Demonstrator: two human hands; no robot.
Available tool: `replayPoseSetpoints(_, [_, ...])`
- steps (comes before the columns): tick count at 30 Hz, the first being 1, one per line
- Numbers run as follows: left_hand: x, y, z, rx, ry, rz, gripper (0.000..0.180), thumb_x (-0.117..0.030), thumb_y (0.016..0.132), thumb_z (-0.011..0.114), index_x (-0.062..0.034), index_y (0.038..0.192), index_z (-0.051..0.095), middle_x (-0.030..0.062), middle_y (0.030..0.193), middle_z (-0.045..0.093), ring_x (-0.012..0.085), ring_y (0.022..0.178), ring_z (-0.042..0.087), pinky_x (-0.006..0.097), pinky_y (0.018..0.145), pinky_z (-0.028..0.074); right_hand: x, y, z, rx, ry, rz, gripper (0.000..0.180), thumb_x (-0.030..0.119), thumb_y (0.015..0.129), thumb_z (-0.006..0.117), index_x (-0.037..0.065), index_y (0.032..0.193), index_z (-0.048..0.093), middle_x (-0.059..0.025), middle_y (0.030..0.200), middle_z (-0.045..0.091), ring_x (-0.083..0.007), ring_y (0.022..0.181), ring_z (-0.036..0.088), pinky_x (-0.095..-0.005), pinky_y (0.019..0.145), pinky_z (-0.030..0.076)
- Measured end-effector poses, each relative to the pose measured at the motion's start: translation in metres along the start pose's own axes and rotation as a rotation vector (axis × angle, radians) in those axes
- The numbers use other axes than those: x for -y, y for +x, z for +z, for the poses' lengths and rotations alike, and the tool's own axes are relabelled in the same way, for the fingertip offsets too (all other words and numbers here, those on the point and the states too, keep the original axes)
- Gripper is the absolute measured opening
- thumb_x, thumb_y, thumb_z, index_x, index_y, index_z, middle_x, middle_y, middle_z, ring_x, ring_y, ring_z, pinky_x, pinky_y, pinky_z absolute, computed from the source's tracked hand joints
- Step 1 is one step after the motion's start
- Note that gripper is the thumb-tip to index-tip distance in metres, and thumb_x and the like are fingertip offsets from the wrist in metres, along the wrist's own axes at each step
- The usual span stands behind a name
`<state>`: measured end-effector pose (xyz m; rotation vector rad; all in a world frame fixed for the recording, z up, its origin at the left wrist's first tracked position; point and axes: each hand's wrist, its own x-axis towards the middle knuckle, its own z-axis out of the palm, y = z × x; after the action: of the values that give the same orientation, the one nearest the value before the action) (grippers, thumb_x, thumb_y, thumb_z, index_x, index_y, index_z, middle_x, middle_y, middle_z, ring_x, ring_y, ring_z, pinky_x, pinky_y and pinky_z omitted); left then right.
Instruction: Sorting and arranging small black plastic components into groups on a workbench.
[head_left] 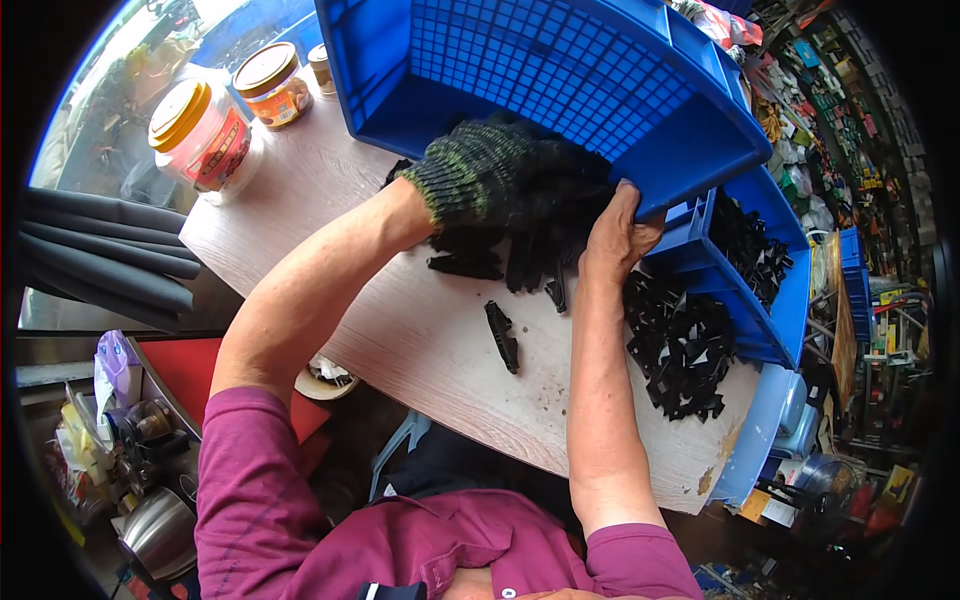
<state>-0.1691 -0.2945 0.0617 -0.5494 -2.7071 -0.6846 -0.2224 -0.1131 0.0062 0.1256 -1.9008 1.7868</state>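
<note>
A large blue plastic crate point(540, 50) with grid walls is tipped on its side, its mouth facing me. My left hand point(490, 175), in a dark green and black knitted glove, reaches to the crate's lower lip among black plastic parts point(465, 262). Its fingers are lost against the dark parts. Bare, my right hand point(622, 235) grips the crate's near right corner, thumb over the rim. Between my forearms a single long black part point(502, 338) lies on the pale wooden table point(440, 350). To the right of my right forearm spreads a pile of small black pieces point(685, 350).
Beyond that pile stands a second blue bin point(730, 290) with more black pieces inside. Lidded jars, including one with a yellow lid point(205, 145), occupy the table's far left. A bowl point(325, 380) sits below the left table edge. Cluttered goods point(840, 130) fill the right side.
</note>
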Motion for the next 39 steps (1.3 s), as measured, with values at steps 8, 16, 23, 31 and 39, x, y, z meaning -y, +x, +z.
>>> replayPoseSetpoints(8, [-0.024, -0.019, -0.013, 0.052, 0.049, 0.029, 0.049, -0.042, 0.086, 0.066, -0.0147, 0.127, 0.064, 0.0176, 0.125, 0.061, 0.0364, 0.114, 0.059, 0.048, 0.095, 0.049, -0.012, 0.003, -0.002, -0.022, -0.007, -0.011, 0.025, 0.016, 0.085, 0.061, -0.006, 0.095, 0.062, -0.0119, 0.090, 0.065, -0.0223, 0.080, 0.055, -0.0360, 0.080, 0.046])
replayPoseSetpoints(16, [-0.009, 0.048, 0.028, 0.002, 0.023, -0.066, 0.057, -0.046, 0.086, 0.066, -0.0119, 0.131, 0.060, 0.0168, 0.123, 0.063, 0.0378, 0.116, 0.059, 0.049, 0.095, 0.050, -0.009, 0.000, 0.000, -0.020, 0.037, 0.049, 0.025, 0.017, 0.085, 0.063, -0.006, 0.097, 0.062, -0.0101, 0.095, 0.065, -0.0210, 0.083, 0.055, -0.0348, 0.081, 0.046])
replayPoseSetpoints(23, [-0.012, 0.045, 0.037, 0.233, 0.068, 0.031, 0.042, -0.038, 0.082, 0.066, -0.0114, 0.114, 0.069, 0.0157, 0.118, 0.065, 0.0361, 0.111, 0.061, 0.047, 0.094, 0.050, -0.008, 0.002, -0.005, 0.013, 0.050, 0.052, 0.026, 0.016, 0.086, 0.062, -0.005, 0.100, 0.062, -0.0094, 0.098, 0.065, -0.0197, 0.086, 0.055, -0.0361, 0.083, 0.045])
replayPoseSetpoints(31, [-0.026, -0.004, 0.024, 0.128, 0.143, 0.117, 0.036, -0.038, 0.084, 0.065, -0.0132, 0.109, 0.071, 0.0156, 0.108, 0.068, 0.0370, 0.103, 0.063, 0.049, 0.089, 0.050, -0.007, 0.004, -0.006, 0.041, 0.080, 0.117, 0.027, 0.016, 0.086, 0.062, -0.006, 0.103, 0.061, -0.0098, 0.101, 0.064, -0.0202, 0.090, 0.056, -0.0356, 0.086, 0.046])
replayPoseSetpoints(39, [-0.014, -0.018, -0.008, -0.040, 0.140, -0.145, 0.041, -0.038, 0.086, 0.064, -0.0134, 0.119, 0.065, 0.0163, 0.106, 0.068, 0.0373, 0.100, 0.064, 0.049, 0.088, 0.050, 0.003, 0.001, -0.002, -0.031, 0.108, 0.084, 0.022, 0.016, 0.086, 0.060, -0.005, 0.092, 0.062, -0.0090, 0.088, 0.066, -0.0203, 0.081, 0.058, -0.0343, 0.080, 0.048])
